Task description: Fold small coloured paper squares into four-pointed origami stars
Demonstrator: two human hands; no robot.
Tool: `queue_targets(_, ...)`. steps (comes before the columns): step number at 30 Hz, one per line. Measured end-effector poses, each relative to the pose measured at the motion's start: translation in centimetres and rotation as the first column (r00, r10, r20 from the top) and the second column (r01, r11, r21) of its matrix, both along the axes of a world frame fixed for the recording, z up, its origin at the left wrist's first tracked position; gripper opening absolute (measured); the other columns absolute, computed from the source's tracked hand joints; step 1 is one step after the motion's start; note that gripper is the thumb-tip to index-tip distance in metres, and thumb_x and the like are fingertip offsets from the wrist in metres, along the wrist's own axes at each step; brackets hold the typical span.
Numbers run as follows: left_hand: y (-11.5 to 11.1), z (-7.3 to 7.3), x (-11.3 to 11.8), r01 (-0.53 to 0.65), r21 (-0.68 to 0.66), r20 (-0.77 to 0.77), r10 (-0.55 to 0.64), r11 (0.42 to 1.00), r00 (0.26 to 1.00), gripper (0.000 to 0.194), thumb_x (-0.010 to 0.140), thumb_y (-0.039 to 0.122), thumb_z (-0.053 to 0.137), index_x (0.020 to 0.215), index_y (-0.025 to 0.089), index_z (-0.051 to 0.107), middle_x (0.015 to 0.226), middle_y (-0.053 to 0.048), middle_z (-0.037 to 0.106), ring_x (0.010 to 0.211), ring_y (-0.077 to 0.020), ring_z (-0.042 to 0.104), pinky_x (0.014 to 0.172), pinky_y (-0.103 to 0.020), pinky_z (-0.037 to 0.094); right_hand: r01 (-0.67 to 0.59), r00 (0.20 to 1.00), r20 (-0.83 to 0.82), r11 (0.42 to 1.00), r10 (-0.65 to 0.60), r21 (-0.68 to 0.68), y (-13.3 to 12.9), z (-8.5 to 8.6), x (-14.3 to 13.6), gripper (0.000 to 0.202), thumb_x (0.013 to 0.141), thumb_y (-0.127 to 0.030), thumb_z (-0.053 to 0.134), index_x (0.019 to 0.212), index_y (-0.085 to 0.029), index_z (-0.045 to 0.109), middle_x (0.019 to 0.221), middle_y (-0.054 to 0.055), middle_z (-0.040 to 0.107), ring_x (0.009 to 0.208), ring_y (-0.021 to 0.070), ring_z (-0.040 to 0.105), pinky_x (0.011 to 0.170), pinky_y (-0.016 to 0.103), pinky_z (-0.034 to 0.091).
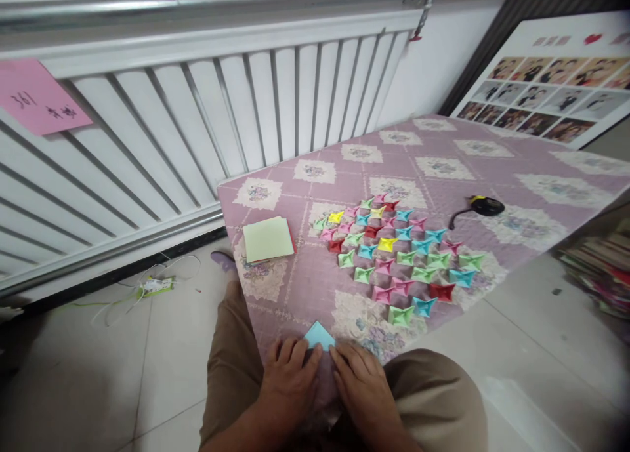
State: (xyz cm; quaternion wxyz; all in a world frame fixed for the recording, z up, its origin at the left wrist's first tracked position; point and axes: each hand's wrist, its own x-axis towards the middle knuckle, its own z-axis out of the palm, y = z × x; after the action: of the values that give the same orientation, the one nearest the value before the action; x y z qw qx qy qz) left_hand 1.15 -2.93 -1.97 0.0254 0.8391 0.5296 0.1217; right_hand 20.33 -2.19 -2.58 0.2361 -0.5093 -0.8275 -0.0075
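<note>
A blue paper (pixel 319 335), its top pointed like a triangle, lies on the purple tablecloth (pixel 315 288) at the near edge. My left hand (pixel 290 380) presses its lower left side, fingers bent and close together. On the lower right side rests my right hand (pixel 363 383), its fingers also close together. Both hands cover the paper's lower corners. Several small folded paper stars (pixel 388 244) in pink, green, blue, red and yellow stand in rows beyond my right hand. A stack of pale square paper (pixel 268 239) lies at the left of the table.
A black object with a curved cord (pixel 487 206) lies right of the stars. Behind the table stands a white radiator (pixel 256 104) with a pink note (pixel 42 98). A power strip (pixel 156 286) sits on the floor at left.
</note>
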Motion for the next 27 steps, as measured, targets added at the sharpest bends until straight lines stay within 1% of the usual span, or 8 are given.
queue_targets(3, 0.0, 0.1, 0.1, -0.011, -0.01, -0.001, 0.011, 1.0, 1.0, 0.048, 0.084, 0.043, 0.057, 0.13, 0.031, 0.048, 0.118, -0.007, 0.054, 0.11, -0.0274, 0.044, 0.096, -0.046, 0.032, 0.071, 0.997, -0.025, 0.99, -0.074, -0.118, 0.9, 0.2, 0.4, 0.028, 0.092, -0.032, 0.044, 0.113, -0.023, 0.06, 0.104, 0.007, 0.064, 0.098, 0.0219, 0.057, 0.086, 0.037, 0.042)
queue_targets(7, 0.0, 0.4, 0.2, -0.018, -0.015, 0.001, 0.018, 1.0, 1.0, 0.043, 0.085, 0.038, 0.055, 0.127, 0.03, 0.051, 0.116, -0.007, 0.055, 0.109, -0.0287, 0.044, 0.095, -0.048, 0.033, 0.213, 0.974, -0.032, 0.954, -0.225, -0.208, 3.6, 1.4, -1.1, 0.054, 0.085, -0.037, 0.053, 0.134, -0.018, 0.041, 0.124, 0.013, 0.055, 0.118, 0.0275, 0.047, 0.096, 0.044, 0.037)
queue_targets(9, 0.0, 0.5, 0.3, -0.014, -0.01, 0.001, 0.014, 1.0, 1.0, 0.042, 0.085, 0.036, 0.055, 0.126, 0.029, 0.053, 0.115, -0.008, 0.055, 0.109, -0.0288, 0.044, 0.097, -0.049, 0.032, 0.219, 0.975, 0.016, 0.938, -0.223, -0.268, 5.0, 2.0, -2.2, 0.066, 0.082, -0.036, 0.056, 0.141, -0.019, 0.032, 0.136, 0.013, 0.046, 0.128, 0.0275, 0.037, 0.1, 0.046, 0.032)
queue_targets(11, -0.1, 0.5, 0.4, -0.014, 0.002, 0.002, 0.014, 1.0, 1.0, 0.042, 0.084, 0.035, 0.057, 0.125, 0.028, 0.053, 0.114, -0.008, 0.055, 0.108, -0.0284, 0.044, 0.098, -0.049, 0.031, 0.245, 0.969, 0.073, 0.913, -0.234, -0.327, 6.0, 2.4, -3.0, 0.072, 0.08, -0.036, 0.057, 0.143, -0.022, 0.027, 0.142, 0.011, 0.041, 0.132, 0.0282, 0.03, 0.102, 0.052, 0.026)
queue_targets(14, -0.2, 0.4, 0.4, -0.029, 0.026, 0.008, 0.029, 0.999, 1.0, 0.043, 0.083, 0.034, 0.058, 0.126, 0.029, 0.052, 0.116, -0.008, 0.055, 0.109, -0.028, 0.044, 0.1, -0.049, 0.029, 0.27, 0.962, 0.131, 0.883, -0.238, -0.384, 6.8, 2.6, -3.6, 0.068, 0.08, -0.039, 0.057, 0.141, -0.023, 0.032, 0.146, 0.009, 0.036, 0.135, 0.0287, 0.025, 0.103, 0.055, 0.022)
queue_targets(19, -0.2, 0.4, 0.3, -0.022, 0.013, 0.015, 0.022, 1.0, 1.0, 0.044, 0.084, 0.034, 0.056, 0.128, 0.028, 0.051, 0.118, -0.008, 0.054, 0.111, -0.0281, 0.043, 0.1, -0.05, 0.029, 0.316, 0.948, 0.158, 0.887, -0.278, -0.337, 7.6, 2.6, -3.8, 0.054, 0.083, -0.043, 0.055, 0.132, -0.022, 0.046, 0.143, 0.009, 0.041, 0.131, 0.0292, 0.03, 0.099, 0.052, 0.026)
queue_targets(24, -0.2, 0.6, 0.1, -0.007, 0.005, 0.028, 0.007, 1.0, 1.0, 0.045, 0.084, 0.032, 0.056, 0.128, 0.028, 0.05, 0.119, -0.008, 0.053, 0.112, -0.0286, 0.042, 0.101, -0.051, 0.028, 0.348, 0.938, 0.106, 0.893, -0.331, -0.286, 8.1, 2.5, -3.9, 0.045, 0.087, -0.037, 0.051, 0.13, -0.023, 0.048, 0.138, 0.01, 0.047, 0.125, 0.0285, 0.037, 0.094, 0.048, 0.031)
queue_targets(27, -0.2, 0.6, 0.2, -0.021, -0.017, 0.03, 0.021, 1.0, 0.999, 0.046, 0.083, 0.031, 0.057, 0.129, 0.028, 0.05, 0.119, -0.008, 0.053, 0.113, -0.0289, 0.042, 0.101, -0.051, 0.028, 0.344, 0.938, 0.052, 0.907, -0.342, -0.244, 7.5, 2.4, -3.9, 0.05, 0.087, -0.037, 0.049, 0.134, -0.02, 0.044, 0.135, 0.012, 0.049, 0.123, 0.028, 0.041, 0.095, 0.047, 0.032)
